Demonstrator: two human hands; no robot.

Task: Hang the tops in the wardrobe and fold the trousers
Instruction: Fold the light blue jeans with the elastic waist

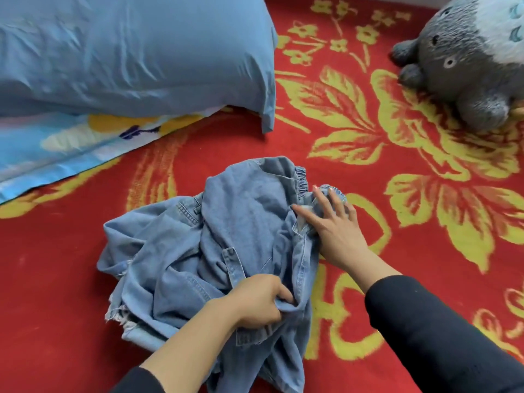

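A crumpled pair of light blue denim trousers (226,245) lies in a heap on the red blanket (71,265), its elastic waistband toward the far right and a frayed hem at the near left. My left hand (255,300) grips a bunch of the denim at the near side of the heap. My right hand (331,225) lies on the waistband end with fingers spread and straight, pressing the fabric down. Both arms wear black sleeves.
A blue pillow (136,52) lies at the far left on top of a patterned blue and yellow pillow (71,143). A grey plush toy (465,61) sits at the far right. The red blanket with yellow flowers covers the whole surface.
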